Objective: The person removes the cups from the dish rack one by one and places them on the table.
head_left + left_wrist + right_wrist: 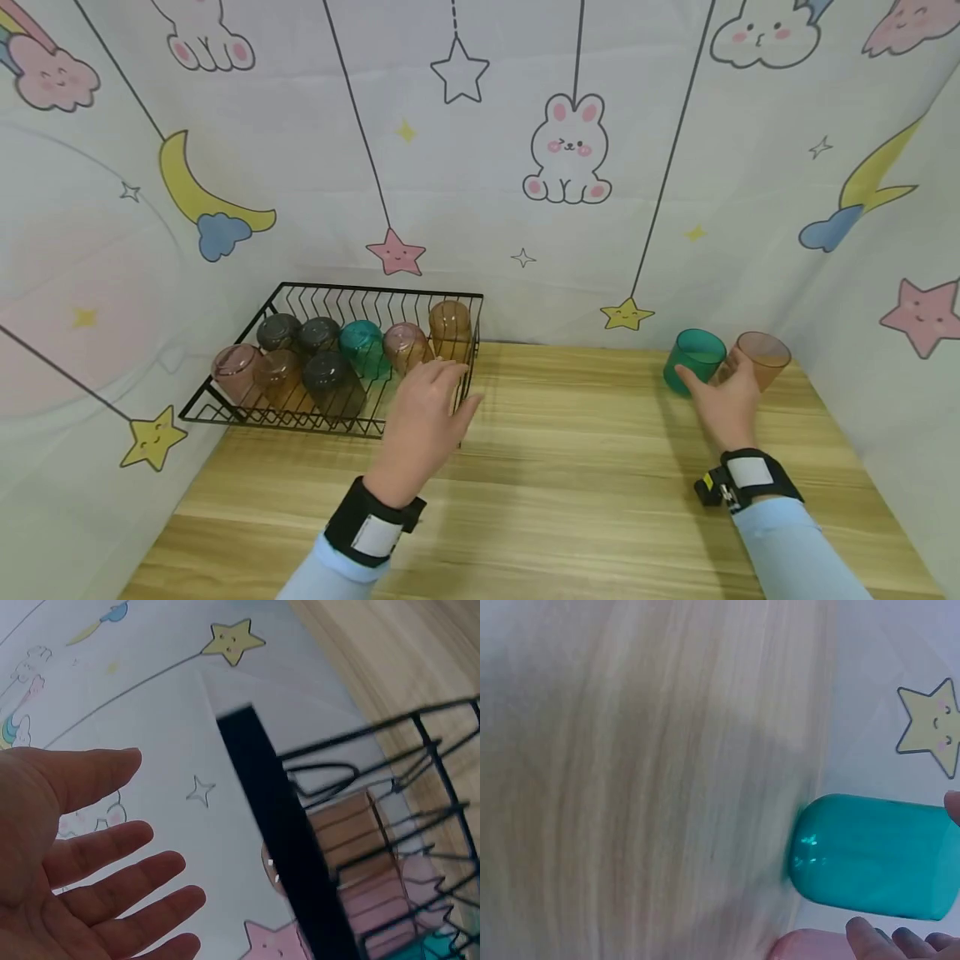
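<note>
My right hand [731,408] is at a teal cup [701,350] standing upright on the table. The thumb lies at its near left side and the fingers reach between it and a pinkish-amber cup [768,354] beside it. In the right wrist view a narrow gap shows between those fingers and the teal cup [874,855]. My left hand [423,417] hovers over the right end of a black wire rack [382,290], holding nothing. Its fingers are spread in the left wrist view. Nearest to it are an upturned amber cup [450,321] and a pink cup [406,343].
Several more upturned cups sit in the rack, among them a dark grey cup [327,375], a teal cup [362,342] and a pink cup [236,367]. A printed cloth wall [480,192] rises behind the wooden table [570,467] and along both sides.
</note>
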The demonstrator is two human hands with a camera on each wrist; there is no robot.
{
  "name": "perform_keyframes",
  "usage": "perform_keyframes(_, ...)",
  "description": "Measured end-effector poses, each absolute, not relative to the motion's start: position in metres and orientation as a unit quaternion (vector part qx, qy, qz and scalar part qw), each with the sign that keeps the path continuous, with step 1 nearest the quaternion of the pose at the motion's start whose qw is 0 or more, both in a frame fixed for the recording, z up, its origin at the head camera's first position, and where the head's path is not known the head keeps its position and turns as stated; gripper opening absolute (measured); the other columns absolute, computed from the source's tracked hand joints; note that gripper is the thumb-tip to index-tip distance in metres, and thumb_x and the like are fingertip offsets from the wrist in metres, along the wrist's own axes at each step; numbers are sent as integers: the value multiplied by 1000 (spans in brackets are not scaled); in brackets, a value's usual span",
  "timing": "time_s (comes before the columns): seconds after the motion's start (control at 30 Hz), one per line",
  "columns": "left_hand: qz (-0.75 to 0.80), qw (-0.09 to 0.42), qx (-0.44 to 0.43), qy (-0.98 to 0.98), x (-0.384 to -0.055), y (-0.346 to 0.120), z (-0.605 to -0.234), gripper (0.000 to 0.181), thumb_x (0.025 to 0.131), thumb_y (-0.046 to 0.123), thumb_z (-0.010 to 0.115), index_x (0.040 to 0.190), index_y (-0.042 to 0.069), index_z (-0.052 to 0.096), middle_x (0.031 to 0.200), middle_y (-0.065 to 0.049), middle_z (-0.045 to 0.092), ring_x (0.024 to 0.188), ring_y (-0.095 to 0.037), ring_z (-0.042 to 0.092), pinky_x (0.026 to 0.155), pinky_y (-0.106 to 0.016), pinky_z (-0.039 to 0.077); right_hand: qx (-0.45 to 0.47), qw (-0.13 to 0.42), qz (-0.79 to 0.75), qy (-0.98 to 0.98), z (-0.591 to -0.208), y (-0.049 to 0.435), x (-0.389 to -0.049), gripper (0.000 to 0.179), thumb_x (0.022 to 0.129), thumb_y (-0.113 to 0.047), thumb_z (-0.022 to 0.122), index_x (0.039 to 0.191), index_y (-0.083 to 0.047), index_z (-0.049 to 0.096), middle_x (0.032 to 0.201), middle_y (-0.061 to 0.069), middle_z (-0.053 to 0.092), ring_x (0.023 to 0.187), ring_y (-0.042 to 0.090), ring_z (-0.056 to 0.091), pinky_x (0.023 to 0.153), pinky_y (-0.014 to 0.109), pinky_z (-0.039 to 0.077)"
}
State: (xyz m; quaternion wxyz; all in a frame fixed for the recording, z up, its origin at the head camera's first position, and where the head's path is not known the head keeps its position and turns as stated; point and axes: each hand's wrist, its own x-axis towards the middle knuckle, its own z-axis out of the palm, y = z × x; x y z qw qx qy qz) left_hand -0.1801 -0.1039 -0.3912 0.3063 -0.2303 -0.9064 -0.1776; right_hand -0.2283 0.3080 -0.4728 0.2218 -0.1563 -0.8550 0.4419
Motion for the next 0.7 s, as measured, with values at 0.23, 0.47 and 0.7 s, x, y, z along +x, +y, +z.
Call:
perform_keyframes(0.23, -165, 366, -145, -904, -187, -153, -385, 44, 78, 30, 74, 110, 1, 62, 114, -19, 57, 114, -37, 47, 98, -46, 35, -138, 239, 416, -867, -461, 301, -211, 92, 81, -42, 68, 148, -6, 16, 145, 17, 27, 131, 31, 27, 103, 46, 28)
perform_keyframes(0.47, -152, 361, -59, -918, -192, -185, -388, 60, 77, 30, 74, 125, 2, 53, 128, -28, 43, 124, -46, 33, 101, -56, 27, -60, 283, 390, -874, -441, 278, -194, 85, 79, -35, 73, 146, -9, 27, 141, 15, 33, 124, 31, 33, 98, 51, 31)
perform_keyframes(0.7, -149, 299, -4, -942, -199, -199, -398, 75, 77, 32, 74, 138, 4, 40, 138, -30, 31, 127, -49, 24, 97, -62, 29, 51, 219, 347, -910, -435, 245, -174, 75, 82, -41, 69, 142, -11, 37, 148, 13, 26, 132, 33, 25, 97, 59, 30)
